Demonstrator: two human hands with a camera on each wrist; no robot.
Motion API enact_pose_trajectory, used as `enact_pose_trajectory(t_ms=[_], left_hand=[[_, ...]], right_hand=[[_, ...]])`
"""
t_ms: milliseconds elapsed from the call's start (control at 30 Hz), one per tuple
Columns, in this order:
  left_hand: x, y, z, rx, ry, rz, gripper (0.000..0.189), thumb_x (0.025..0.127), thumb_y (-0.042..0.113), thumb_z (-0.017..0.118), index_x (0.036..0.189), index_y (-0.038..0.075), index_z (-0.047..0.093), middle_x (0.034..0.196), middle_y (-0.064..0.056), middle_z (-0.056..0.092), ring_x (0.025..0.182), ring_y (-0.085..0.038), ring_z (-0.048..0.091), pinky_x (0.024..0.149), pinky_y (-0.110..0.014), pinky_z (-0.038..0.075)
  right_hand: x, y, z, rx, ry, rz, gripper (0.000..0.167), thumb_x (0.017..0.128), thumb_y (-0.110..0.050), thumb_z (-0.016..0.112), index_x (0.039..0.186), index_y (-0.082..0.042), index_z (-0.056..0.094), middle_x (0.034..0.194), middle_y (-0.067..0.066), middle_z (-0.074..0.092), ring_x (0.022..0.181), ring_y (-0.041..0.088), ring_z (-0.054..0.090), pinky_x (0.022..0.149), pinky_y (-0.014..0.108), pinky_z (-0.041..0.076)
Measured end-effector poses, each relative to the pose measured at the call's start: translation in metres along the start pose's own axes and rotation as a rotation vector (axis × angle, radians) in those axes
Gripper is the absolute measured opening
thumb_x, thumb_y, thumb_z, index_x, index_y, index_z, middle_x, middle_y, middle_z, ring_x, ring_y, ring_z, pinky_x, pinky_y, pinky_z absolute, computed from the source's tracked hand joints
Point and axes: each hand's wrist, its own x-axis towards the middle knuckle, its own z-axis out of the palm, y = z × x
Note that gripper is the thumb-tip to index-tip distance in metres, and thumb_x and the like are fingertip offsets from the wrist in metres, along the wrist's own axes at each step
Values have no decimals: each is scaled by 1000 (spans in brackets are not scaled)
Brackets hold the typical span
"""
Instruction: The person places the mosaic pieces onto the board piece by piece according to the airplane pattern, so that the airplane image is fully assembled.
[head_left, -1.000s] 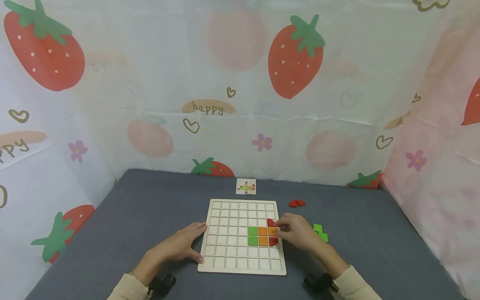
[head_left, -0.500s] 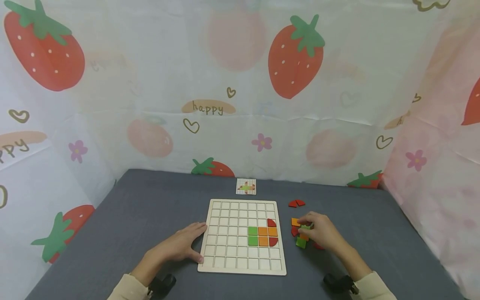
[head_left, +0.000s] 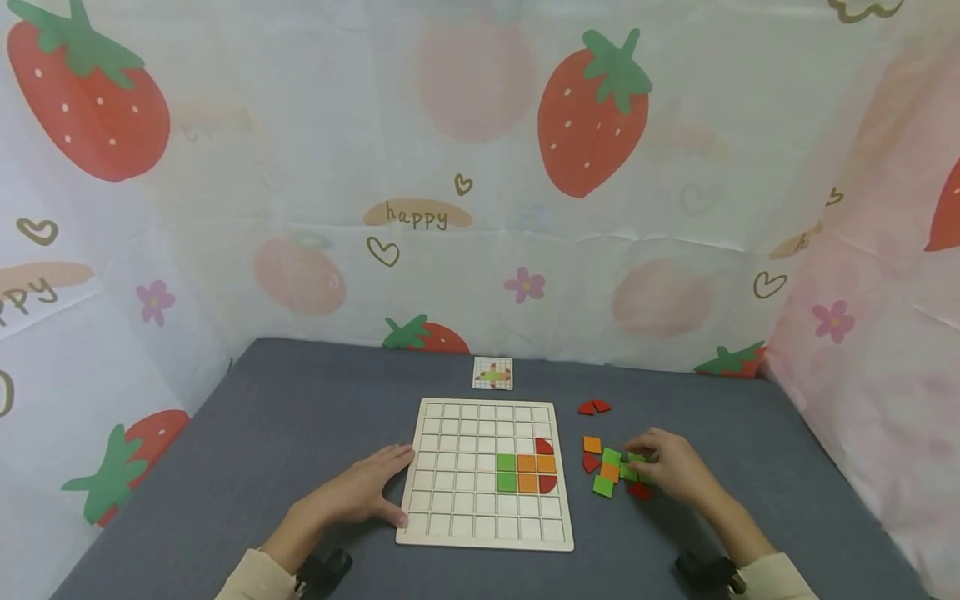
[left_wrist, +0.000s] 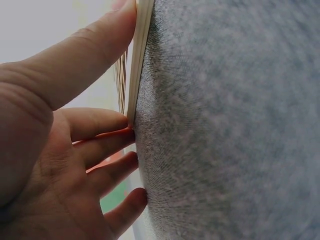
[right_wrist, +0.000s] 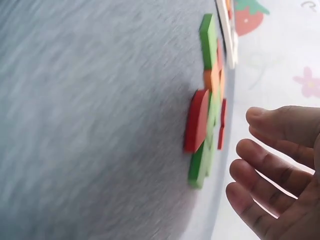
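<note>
A pale wooden grid board (head_left: 462, 505) lies on the table with green and orange squares and red quarter-round tiles set in its right part. My left hand (head_left: 356, 487) rests along the board's left edge; in the left wrist view its thumb (left_wrist: 95, 50) and extended fingertips touch the rim. My right hand (head_left: 673, 469) hovers over the loose tiles to the right of the board, nearest a green tile (head_left: 646, 477) and a red quarter-round tile (head_left: 639, 492). Its fingers are loosely bent, and the right wrist view shows nothing between them.
Two red quarter-round tiles (head_left: 594, 407) lie beyond the loose pile. An orange square (head_left: 592, 444) sits at the pile's far left. A small pattern card (head_left: 492, 373) lies behind the board. Strawberry-printed cloth (head_left: 450, 292) walls the back and sides of the grey table (head_left: 322, 400).
My right hand has moved from the board's right edge rightward across the loose tiles, leaving an orange square in the grid. The left hand has kept its place.
</note>
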Motion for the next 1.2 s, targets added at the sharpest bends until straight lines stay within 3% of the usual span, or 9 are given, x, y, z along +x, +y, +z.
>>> enact_pose_trajectory(t_ms=[300,633,1200], left_hand=[[-1,2,-1,7,-5,-2,98,68,32,85,146,-5,39,154,-21,36,145,-42,29,113,-62,26],[-1,1,-2,0,-12,-7,98,69,34,85,146,-5,38,155,-21,35,145,-42,27,114,-62,25],[-1,1,-1,6,-9,-12,98,69,34,85,146,-4,39,154,-21,36,145,-42,28,113,-63,25]], right_hand=[[-6,15,-1,22,-30,39,23,81,-9,75,102,0,73,98,9,68,91,27,67,77,39,57],[-7,17,0,-31,-58,85,19,79,-10,77,97,-4,74,93,4,66,85,18,62,72,37,53],[-6,12,0,-89,-102,108,15,79,-6,76,94,-3,75,89,2,62,79,14,54,68,33,48]])
